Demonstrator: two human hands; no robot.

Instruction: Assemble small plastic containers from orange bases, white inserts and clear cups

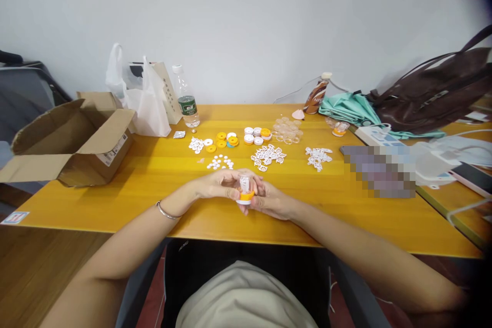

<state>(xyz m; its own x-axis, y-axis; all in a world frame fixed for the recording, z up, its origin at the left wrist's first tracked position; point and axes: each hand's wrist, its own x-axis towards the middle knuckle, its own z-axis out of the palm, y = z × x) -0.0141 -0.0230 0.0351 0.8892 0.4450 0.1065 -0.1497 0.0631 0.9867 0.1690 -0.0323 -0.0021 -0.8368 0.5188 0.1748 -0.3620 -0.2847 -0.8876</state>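
Note:
Between both hands, just above the table's front part, is a small clear-domed toy [245, 190] with an orange ring and a white base. My left hand [223, 184] grips it from the left, thumb against the orange ring. From the right, my right hand [271, 200] closes on the same piece, its thumb by the base. White lattice pieces [268, 156] lie just behind the hands, with small white discs [220, 162] to their left. Farther back are yellow rings [222, 137], white round bases [253, 136] and clear domes [287, 129].
An open cardboard box [77, 143] and a white plastic bag [144, 97] stand left, near a water bottle [187, 97]. At right are a brown drink bottle [317, 94], teal cloth [349, 107], a brown bag [434, 87], another domed toy [340, 128] and more lattice pieces [318, 158].

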